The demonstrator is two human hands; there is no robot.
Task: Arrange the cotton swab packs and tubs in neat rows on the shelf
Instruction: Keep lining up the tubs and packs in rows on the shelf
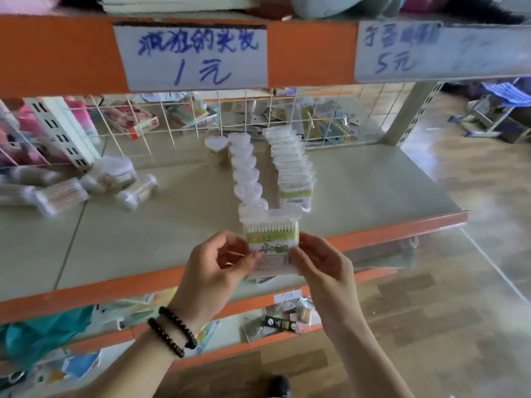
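Both hands hold one flat cotton swab pack with a green label, upright above the front edge of the beige shelf. My left hand pinches its left side and my right hand pinches its right side. Behind the pack, a row of heart-shaped white tubs runs toward the back of the shelf. To its right stands a row of overlapping swab packs. Several round swab tubs lie tipped over in a loose heap at the left.
A wire grid divider closes the back of the shelf, with other goods behind it. An orange shelf beam with paper price signs hangs overhead. A lower shelf holds small packets. Open floor lies to the right.
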